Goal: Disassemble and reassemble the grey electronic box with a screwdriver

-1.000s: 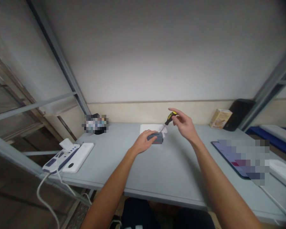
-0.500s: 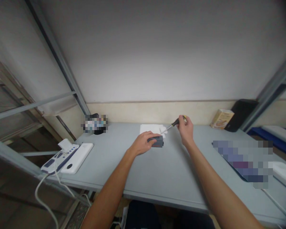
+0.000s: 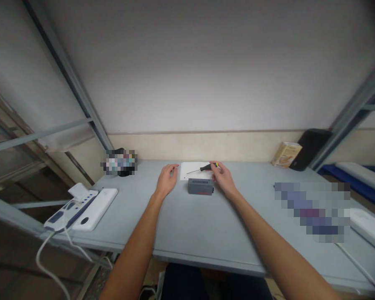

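Screwdriver [image 3: 205, 168] in outstretched right hand [image 3: 224, 178]

The bare left hand [image 3: 166, 180] let go of the dark grey, slotted rectangular box [image 3: 200, 187] and moved left; the bare right hand [image 3: 224, 178] lowered the black-and-yellow screwdriver [image 3: 204, 168] over the white paper sheet [image 3: 189, 167].

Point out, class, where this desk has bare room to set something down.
The desk is bare in front of the grey box, between the left hand and the white slab, and between the right hand and the pixelated item. It is crowded around the paper, screwdriver and box, and where the power strip adjoins the slab.
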The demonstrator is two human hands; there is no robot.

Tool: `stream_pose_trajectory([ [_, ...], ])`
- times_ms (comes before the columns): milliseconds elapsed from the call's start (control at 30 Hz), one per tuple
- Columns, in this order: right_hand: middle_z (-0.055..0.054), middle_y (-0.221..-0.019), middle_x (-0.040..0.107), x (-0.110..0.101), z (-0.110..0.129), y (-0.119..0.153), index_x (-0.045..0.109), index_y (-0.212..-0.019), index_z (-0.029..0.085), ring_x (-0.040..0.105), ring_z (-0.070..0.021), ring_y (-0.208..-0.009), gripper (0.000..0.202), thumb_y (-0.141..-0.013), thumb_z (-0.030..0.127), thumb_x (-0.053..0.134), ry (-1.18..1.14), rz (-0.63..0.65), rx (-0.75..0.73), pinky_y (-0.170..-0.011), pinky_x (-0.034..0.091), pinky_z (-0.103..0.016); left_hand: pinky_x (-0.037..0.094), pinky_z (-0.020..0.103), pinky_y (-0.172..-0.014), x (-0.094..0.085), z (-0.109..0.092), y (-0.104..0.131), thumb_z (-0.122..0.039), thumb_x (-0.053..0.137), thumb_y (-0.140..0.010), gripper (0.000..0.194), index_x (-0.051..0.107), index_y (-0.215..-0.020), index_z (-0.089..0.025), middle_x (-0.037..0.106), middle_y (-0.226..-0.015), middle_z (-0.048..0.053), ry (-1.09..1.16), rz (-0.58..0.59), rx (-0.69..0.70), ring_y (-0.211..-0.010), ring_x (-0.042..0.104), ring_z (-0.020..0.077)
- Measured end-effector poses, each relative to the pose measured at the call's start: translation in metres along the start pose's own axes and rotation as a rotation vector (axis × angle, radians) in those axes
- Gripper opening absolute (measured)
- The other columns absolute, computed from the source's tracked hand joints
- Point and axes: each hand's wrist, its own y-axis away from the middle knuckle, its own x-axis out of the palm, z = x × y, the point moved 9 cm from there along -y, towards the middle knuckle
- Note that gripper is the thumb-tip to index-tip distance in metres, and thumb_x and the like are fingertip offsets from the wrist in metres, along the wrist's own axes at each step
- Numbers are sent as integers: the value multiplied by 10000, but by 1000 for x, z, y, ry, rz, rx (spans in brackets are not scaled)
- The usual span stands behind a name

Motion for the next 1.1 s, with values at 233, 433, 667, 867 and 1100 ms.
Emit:
stream_pose_trajectory([
  [233,-22,-795,724,9,-4,3,651,-1137,213,480,-121,-516,514,-830,623,610,17,67,14,-516,384,-250,451,409,-1000,22,-3,11,-191,629,-870,222,741,-1056,-236,670,-1048,66,-209,165,105,-1054,564,250],
  [433,-29,-800,737,4,-6,3,649,-1134,210,488,-126,-506,519,-834,632,601,21,37,29,-511,391,-256,441,399,-993,29,-8,13,-249,624,-905,208,742,-1076,-246,664,-1063,65,-244,222,109,-1066,550,245],
  [667,-34,-813,745,17,-6,7,625,-1123,222,574,-156,-576,506,-819,627,624,-48,131,25,-538,414,-255,434,392,-949,36,-6,16,-258,596,-933,189,754,-1037,-241,667,-1038,74,-258,256,87,-1031,553,244],
  [867,-29,-775,739,17,-5,9,640,-1092,221,538,-145,-523,545,-762,655,662,-75,119,65,-500,383,-250,425,388,-932,34,-7,15,-263,602,-933,155,751,-949,-224,666,-1007,77,-232,239,110,-1013,550,246],
  [1100,13,-636,663,6,-1,6,666,-1097,212,476,-129,-488,502,-810,622,632,-25,37,35,-495,382,-249,418,377,-943,33,-2,11,-261,575,-942,160,715,-902,-193,692,-954,71,-2,179,52,-973,562,234],
])
